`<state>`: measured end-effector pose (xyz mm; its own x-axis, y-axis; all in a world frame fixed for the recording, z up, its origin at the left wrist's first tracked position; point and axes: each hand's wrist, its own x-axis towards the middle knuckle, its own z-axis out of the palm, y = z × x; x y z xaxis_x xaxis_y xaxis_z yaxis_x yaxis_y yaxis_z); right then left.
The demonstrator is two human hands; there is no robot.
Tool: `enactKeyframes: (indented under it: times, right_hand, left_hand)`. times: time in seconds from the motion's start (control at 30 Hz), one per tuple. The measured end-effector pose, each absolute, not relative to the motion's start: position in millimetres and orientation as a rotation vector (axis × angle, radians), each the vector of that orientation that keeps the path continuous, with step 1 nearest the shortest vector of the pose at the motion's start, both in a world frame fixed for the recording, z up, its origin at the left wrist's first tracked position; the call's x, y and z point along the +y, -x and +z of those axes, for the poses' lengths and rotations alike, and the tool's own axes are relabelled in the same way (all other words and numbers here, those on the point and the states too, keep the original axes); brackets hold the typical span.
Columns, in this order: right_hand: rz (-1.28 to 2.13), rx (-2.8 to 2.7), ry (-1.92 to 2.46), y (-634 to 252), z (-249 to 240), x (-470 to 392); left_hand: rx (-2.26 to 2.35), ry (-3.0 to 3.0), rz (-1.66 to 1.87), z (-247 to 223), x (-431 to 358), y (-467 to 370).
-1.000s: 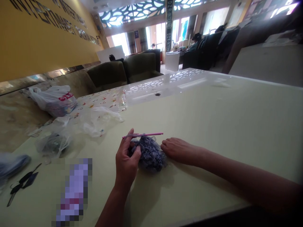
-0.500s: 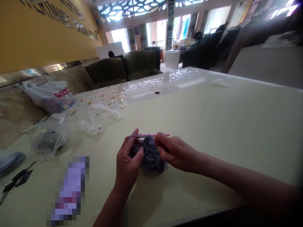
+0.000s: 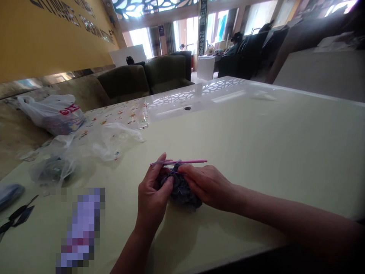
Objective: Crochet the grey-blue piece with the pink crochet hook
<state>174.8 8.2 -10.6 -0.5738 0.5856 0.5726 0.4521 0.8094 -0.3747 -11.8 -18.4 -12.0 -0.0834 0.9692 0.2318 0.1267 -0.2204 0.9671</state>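
Observation:
Dark grey-purple fluffy yarn work (image 3: 184, 194), apparently knitted or crocheted, is bunched between my two hands, low over the table. My left hand (image 3: 154, 190) grips its left side, thumb pressed on the front and index finger raised along a strand of yarn. A pink needle (image 3: 196, 161) lies level across the top edge of the work, its right end sticking out past my right knuckles. My right hand (image 3: 208, 186) is closed at the upper right of the work, fingertips pinched together. A thin purple line, perhaps a second needle, shows by those fingertips; its length is hidden.
On the pale table (image 3: 256, 152), a white carrier bag (image 3: 54, 112) stands far left, with crumpled clear bags (image 3: 114, 140) nearer. Keys (image 3: 18, 217) and a pixelated purple object (image 3: 82, 228) lie at left. Green armchairs (image 3: 165, 72) and a seated person (image 3: 235, 42) are beyond.
My right fingertips have shifted left and slightly down, closer to my left thumb. More of the pink needle's right end shows, and a thin purple line has come into sight. My view has moved slightly.

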Motion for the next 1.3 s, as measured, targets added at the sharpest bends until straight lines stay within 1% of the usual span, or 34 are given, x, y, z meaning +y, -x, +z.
enactKeyframes:
  times: [0.43, 0.5, 0.67, 0.77, 0.83, 1.1, 1.3]
  right_hand:
    - [0.275, -2.224, 0.745, -169.0, -12.3, 7.6]
    - [0.372, -2.178, 0.733, -168.1, -10.9, 6.9]
    - [0.832, -1.986, 0.625, -171.4, -4.7, 8.9]
    - [0.958, -1.96, 0.589, -174.0, -3.2, 11.4]
    - [0.933, -1.966, 0.62, -174.3, -4.1, 11.7]
    - [0.552, -2.078, 0.727, -171.5, -10.6, 6.4]
    - [0.446, -2.116, 0.776, -170.1, -11.0, 3.2]
  left_hand:
    - [1.339, -1.642, 1.388, -8.9, -20.7, 13.2]
    - [1.328, -1.634, 1.378, -8.5, -21.2, 12.3]
    - [1.242, -1.487, 1.368, -7.9, -21.4, 10.6]
    - [1.234, -1.454, 1.369, -7.8, -21.3, 10.3]
    - [1.285, -1.476, 1.381, -7.5, -21.7, 9.7]
    - [1.44, -1.679, 1.454, -7.4, -25.6, 6.1]
    - [1.455, -1.841, 1.501, -9.8, -26.8, 5.4]
